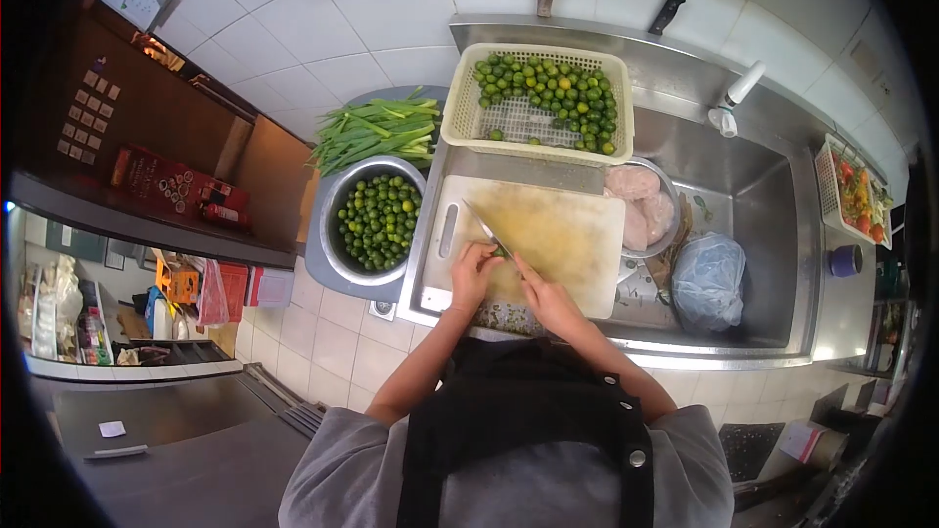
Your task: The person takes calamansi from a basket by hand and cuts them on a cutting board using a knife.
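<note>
My right hand (pixel 550 301) grips a knife (pixel 487 229), its blade pointing up and left over the cutting board (pixel 582 244). Close beside the blade, my left hand (pixel 473 276) has its fingers closed on a small green lime (pixel 501 252), partly hidden by the fingertips. The white board has a yellowish stain across its middle. Small green bits lie along the board's near edge. Left of the board stands a metal bowl (pixel 331 252) full of small green limes. Behind it, a cream plastic basket (pixel 536 153) holds more of them, some yellowish.
Green leafy stalks (pixel 377 132) lie behind the metal bowl. Right of the board, a bowl of raw meat (pixel 641 203) and a tied plastic bag (pixel 708 279) sit in the sink (pixel 773 196) below a faucet (pixel 736 103). A vegetable basket (pixel 849 191) stands at far right.
</note>
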`<control>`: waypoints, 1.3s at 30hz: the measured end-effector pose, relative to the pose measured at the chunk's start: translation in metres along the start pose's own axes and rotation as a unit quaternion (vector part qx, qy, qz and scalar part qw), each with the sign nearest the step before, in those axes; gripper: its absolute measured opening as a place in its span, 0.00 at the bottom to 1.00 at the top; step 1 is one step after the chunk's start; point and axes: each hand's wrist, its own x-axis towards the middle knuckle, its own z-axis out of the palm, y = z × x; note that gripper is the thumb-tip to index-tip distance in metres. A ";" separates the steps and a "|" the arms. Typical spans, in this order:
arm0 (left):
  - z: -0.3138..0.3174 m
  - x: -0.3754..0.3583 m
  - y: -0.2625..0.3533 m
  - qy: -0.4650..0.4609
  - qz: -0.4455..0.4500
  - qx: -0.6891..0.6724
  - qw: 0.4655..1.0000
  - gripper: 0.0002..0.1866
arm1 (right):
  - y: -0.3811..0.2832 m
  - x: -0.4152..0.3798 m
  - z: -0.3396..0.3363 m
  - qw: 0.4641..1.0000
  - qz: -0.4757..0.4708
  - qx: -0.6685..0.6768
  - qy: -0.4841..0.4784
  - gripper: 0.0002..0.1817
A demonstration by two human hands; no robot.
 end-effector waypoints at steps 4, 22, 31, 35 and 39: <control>-0.030 0.016 0.003 0.095 0.066 0.050 0.992 0.14 | -0.020 -0.011 -0.027 0.993 -0.005 0.114 0.035 0.33; -0.053 0.052 0.120 -0.526 0.207 0.196 0.801 0.28 | 0.019 -0.034 -0.048 0.991 0.077 0.101 0.050 0.29; 0.112 0.219 0.148 -0.305 0.155 0.039 0.939 0.14 | 0.034 -0.029 -0.040 0.985 0.106 0.108 0.087 0.30; 0.183 0.252 0.110 -0.344 0.123 0.104 0.925 0.15 | 0.037 -0.031 -0.034 0.980 0.089 0.129 0.125 0.31; 0.193 0.255 0.101 -0.352 0.142 0.105 0.919 0.18 | 0.031 -0.034 -0.036 0.978 0.088 0.129 0.138 0.31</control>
